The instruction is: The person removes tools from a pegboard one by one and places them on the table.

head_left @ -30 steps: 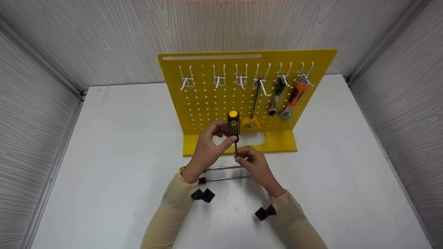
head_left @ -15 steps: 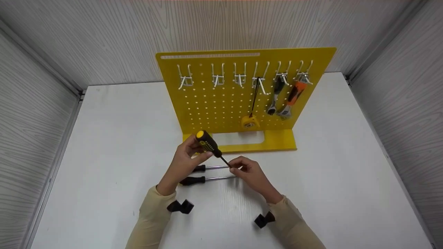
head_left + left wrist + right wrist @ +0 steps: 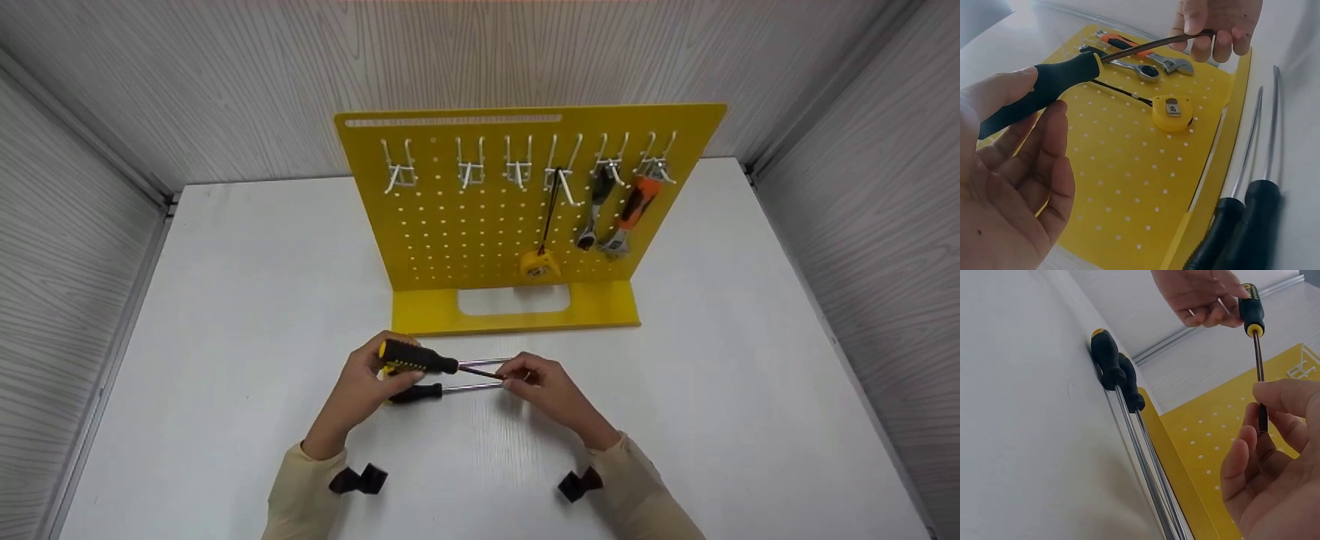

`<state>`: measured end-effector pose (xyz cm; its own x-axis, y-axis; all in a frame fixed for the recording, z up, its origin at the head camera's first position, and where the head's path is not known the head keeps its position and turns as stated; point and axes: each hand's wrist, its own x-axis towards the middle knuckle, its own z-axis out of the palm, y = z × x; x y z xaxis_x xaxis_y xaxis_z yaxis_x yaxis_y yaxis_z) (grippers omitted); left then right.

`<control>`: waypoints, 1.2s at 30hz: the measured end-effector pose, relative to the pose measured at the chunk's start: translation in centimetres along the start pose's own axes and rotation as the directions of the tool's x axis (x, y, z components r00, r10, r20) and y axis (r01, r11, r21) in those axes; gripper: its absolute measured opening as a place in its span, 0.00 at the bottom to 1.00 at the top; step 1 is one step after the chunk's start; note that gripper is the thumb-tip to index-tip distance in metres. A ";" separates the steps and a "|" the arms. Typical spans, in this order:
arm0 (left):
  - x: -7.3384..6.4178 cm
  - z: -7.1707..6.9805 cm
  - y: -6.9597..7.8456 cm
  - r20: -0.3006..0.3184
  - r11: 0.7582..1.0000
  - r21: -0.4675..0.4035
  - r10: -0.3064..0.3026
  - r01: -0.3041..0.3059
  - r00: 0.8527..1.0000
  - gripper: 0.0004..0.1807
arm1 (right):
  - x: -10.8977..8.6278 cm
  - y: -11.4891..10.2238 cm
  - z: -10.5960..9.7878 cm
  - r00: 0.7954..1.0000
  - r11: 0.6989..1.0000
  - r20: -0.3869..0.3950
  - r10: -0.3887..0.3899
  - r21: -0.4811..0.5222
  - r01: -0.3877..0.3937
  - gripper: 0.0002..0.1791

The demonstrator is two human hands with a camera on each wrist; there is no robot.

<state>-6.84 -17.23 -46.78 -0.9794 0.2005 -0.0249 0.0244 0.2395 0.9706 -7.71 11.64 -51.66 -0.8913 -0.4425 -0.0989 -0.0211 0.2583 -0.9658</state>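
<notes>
Between both hands a screwdriver (image 3: 420, 358) with a black and yellow handle is held nearly level, handle to the left. My left hand (image 3: 365, 382) pinches the handle between thumb and fingers. The thumb and fingers of my right hand (image 3: 545, 385) pinch the dark shaft near its flat tip, which shows in the right wrist view just past the thumb. Below it on the table lie two longer screwdrivers side by side, their dark handles to the left; the nearer screwdriver (image 3: 416, 392) and the farther screwdriver (image 3: 1131, 385) have shiny shafts.
Behind the hands stands a yellow pegboard (image 3: 465, 225) on a flat base. Several white hooks (image 3: 471, 174) line its upper part. A tape measure (image 3: 540, 264), a ratchet wrench (image 3: 596, 206) and an orange-handled adjustable wrench (image 3: 636, 210) hang at the right. The white table (image 3: 247, 300) extends around it.
The held screwdriver has tipped from upright, handle up, to nearly level with the handle at left. My left hand has moved left and toward me; my right hand has moved slightly toward me.
</notes>
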 end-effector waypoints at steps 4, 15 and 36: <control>-1.2 -0.2 -1.2 -0.005 0.999 0.006 -0.044 0.044 0.999 0.17 | -0.4 0.1 0.0 1.000 0.999 0.031 0.004 -0.040 -0.002 0.08; -3.9 0.3 -3.5 -0.024 0.969 0.166 -0.181 0.183 0.983 0.18 | -0.9 0.6 -0.4 0.996 0.992 0.072 0.046 -0.120 -0.037 0.08; -5.7 1.1 -7.1 -0.052 0.889 0.414 -0.190 0.194 0.980 0.16 | -1.2 2.5 0.5 0.992 0.935 0.127 0.015 -0.353 0.031 0.04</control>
<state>-1.24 -19.07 -53.78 -0.9753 0.1018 -0.1961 -0.0854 0.6449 0.7594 -6.48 12.38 -54.03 -0.8265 -0.5444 -0.1431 -0.2073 0.5307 -0.8218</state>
